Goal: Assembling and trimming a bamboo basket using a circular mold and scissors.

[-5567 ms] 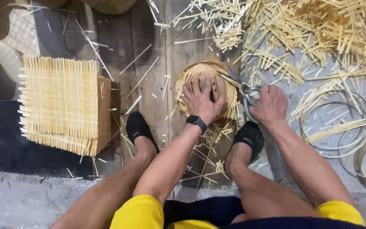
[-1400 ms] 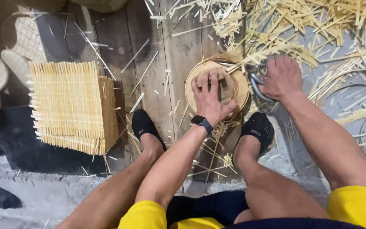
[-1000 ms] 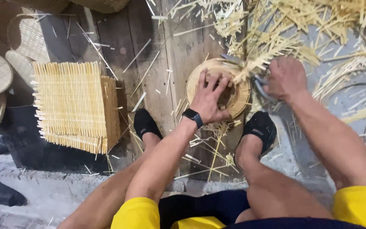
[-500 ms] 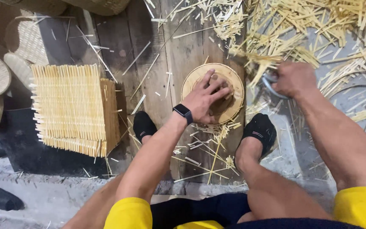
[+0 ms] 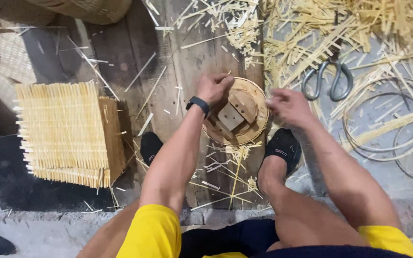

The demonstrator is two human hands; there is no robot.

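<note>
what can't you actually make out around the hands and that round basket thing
Head view only:
- Right hand: motion-blurred, so whether it holds anything is unclear.
- Round woven piece: its upper left rim is covered by the left hand; the wooden blocks hide its centre.
- Scissors: the blades are buried under bamboo strips.
- Bamboo hoops: cut off by the right edge.
- Woven basket: cut off by the top edge.

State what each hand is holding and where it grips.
The left hand grips the round wooden mold at its upper left rim. The right hand is beside its right edge; blur hides any hold.
</note>
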